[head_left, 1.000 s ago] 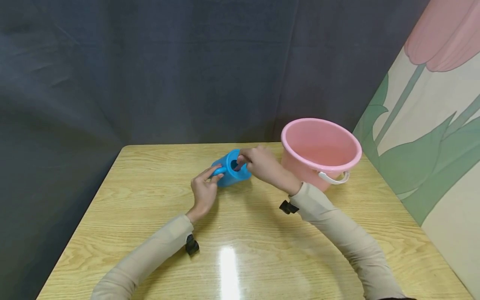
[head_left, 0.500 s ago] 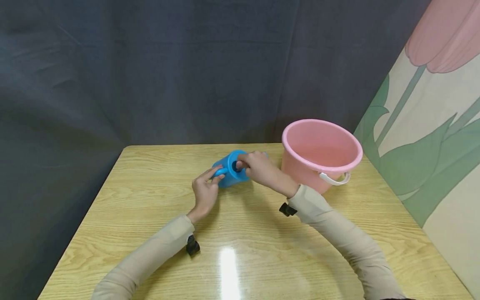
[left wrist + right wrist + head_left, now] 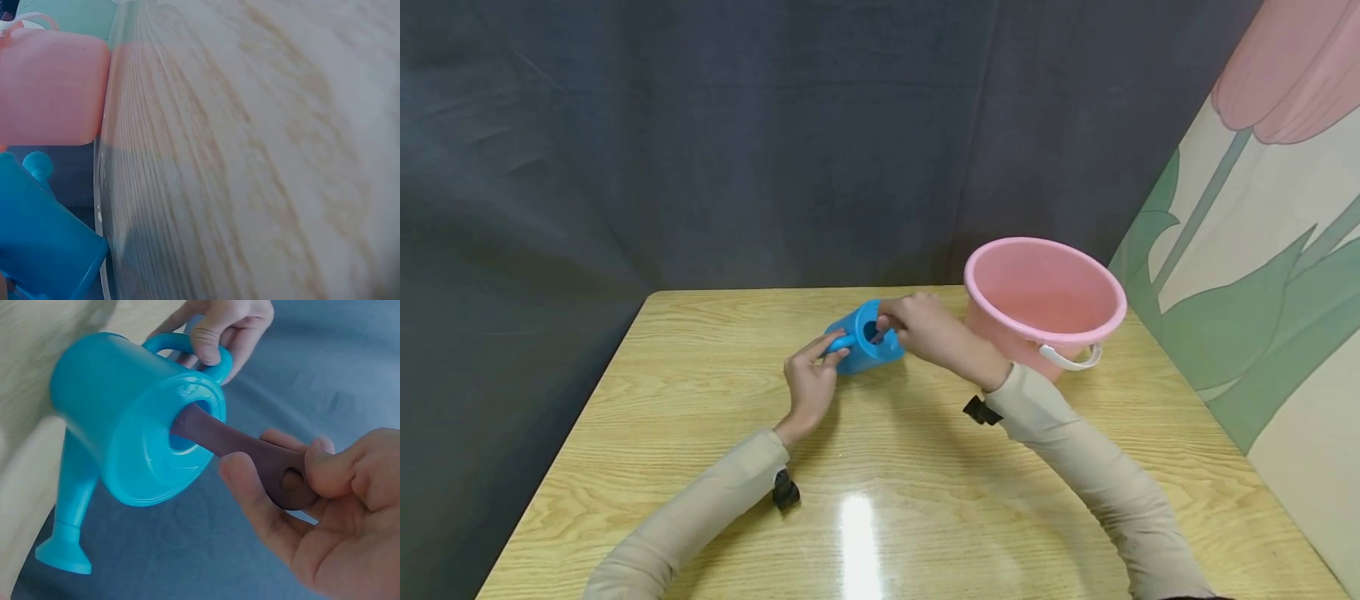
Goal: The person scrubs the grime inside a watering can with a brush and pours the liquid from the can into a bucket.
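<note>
A blue watering can (image 3: pixel 867 358) stands tilted on the wooden table, its round filling hole facing the right hand. The left hand (image 3: pixel 808 385) grips the can's loop handle. In the right wrist view, the can's spout (image 3: pixel 77 481) ends in a flared rose. My right hand (image 3: pixel 934 332) is over the can's mouth and pinches a dark brown tool handle (image 3: pixel 253 449) with a hole near its end. The far end of that tool is inside the can's opening, so its kind is hidden.
A pink bucket (image 3: pixel 1007 343) with a white bail handle (image 3: pixel 1070 358) stands at the back right of the table (image 3: pixel 715 500). A dark curtain (image 3: pixel 805 150) hangs behind, and a tulip-painted wall (image 3: pixel 1247 333) borders the right side.
The right hand dipped toward the can's opening half a second ago and is now raised back, slightly up and right, still holding the brown handle. The left hand stays on the can's handle.
</note>
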`<state>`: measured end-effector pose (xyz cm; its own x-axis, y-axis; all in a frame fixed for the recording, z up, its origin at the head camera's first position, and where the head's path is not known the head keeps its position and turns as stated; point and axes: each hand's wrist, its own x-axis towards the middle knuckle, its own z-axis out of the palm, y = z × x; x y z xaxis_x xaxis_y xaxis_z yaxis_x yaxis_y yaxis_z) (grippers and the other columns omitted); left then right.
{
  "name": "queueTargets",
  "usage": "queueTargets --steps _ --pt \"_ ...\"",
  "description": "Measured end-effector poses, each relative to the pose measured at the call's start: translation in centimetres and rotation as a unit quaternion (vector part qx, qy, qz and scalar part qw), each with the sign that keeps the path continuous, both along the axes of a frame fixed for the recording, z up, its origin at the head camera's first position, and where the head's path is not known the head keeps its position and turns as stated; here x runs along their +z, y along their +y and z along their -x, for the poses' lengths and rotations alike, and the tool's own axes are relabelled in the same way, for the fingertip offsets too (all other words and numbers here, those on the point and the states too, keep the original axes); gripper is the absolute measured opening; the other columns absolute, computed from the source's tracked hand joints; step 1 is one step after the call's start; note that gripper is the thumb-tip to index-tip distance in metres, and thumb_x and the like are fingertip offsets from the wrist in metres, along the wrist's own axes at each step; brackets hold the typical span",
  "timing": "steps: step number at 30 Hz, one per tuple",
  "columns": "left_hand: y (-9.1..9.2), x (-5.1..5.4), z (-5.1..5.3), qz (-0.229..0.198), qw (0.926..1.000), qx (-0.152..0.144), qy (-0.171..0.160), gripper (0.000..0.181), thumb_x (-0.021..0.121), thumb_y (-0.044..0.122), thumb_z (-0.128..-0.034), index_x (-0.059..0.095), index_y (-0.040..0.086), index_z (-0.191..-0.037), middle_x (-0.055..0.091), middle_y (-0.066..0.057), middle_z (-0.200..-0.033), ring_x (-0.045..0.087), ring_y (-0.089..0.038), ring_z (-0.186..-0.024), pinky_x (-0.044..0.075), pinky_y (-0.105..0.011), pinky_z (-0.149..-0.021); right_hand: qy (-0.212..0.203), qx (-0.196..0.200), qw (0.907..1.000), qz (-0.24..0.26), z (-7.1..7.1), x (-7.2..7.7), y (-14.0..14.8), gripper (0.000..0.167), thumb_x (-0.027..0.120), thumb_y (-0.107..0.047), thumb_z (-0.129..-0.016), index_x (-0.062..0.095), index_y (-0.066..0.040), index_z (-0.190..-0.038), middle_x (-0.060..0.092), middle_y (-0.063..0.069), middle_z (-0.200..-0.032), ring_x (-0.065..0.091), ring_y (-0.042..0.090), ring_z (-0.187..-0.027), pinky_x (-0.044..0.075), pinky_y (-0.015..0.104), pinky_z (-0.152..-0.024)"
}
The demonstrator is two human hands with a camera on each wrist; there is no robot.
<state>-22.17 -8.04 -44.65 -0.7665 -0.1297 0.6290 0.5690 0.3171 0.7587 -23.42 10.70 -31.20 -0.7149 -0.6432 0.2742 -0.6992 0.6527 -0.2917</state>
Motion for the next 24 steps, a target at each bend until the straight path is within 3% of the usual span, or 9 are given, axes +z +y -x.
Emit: queueTargets --steps 5,10,16,24 --pt "0.0 0.0 0.0 -0.001 1.0000 0.000 0.003 0.026 0.075 0.002 -0.0863 0.074 -0.002 -0.112 0.073 -0.012 -0.108 0.068 -0.025 -0.106 0.053 -0.035 -0.092 0.011 0.010 0.9992 -0.037 0.4 -1.4 -0.2 0.019 0.060 -0.002 -0.096 0.064 -0.003 -0.078 0.053 0.003 -0.064 0.044 0.015 -0.057 0.037 0.028 -0.055" --pt "0.1 0.0 0.0 0.004 1.0000 -0.004 0.008 0.026 0.074 0.001 -0.0863 0.073 -0.003 -0.112 0.073 -0.013 -0.108 0.069 -0.025 -0.105 0.054 -0.036 -0.091 -0.001 0.011 0.9990 -0.044 0.7 -2.3 -0.4 0.017 0.061 -0.003 -0.097 0.064 -0.003 -0.080 0.052 0.002 -0.066 0.046 0.016 -0.059 0.041 0.030 -0.057" --pt "0.0 0.0 0.0 0.008 0.9999 0.001 0.014 0.025 0.075 0.002 -0.0861 0.074 -0.003 -0.111 0.073 -0.012 -0.108 0.069 -0.026 -0.104 0.054 -0.037 -0.090 0.005 0.013 0.9984 -0.056 0.4 -1.9 -0.4 0.016 0.061 -0.003 -0.097 0.064 -0.002 -0.081 0.052 0.002 -0.065 0.047 0.016 -0.059 0.043 0.032 -0.057" --pt "0.0 0.0 0.0 0.009 0.9999 -0.003 0.014 0.025 0.075 0.000 -0.0859 0.073 -0.003 -0.111 0.073 -0.013 -0.109 0.069 -0.026 -0.104 0.054 -0.037 -0.090 0.025 0.020 0.9944 -0.101 -0.8 0.1 -0.4 0.011 0.065 0.000 -0.093 0.066 -0.003 -0.083 0.056 0.001 -0.070 0.048 0.016 -0.061 0.045 0.031 -0.058"
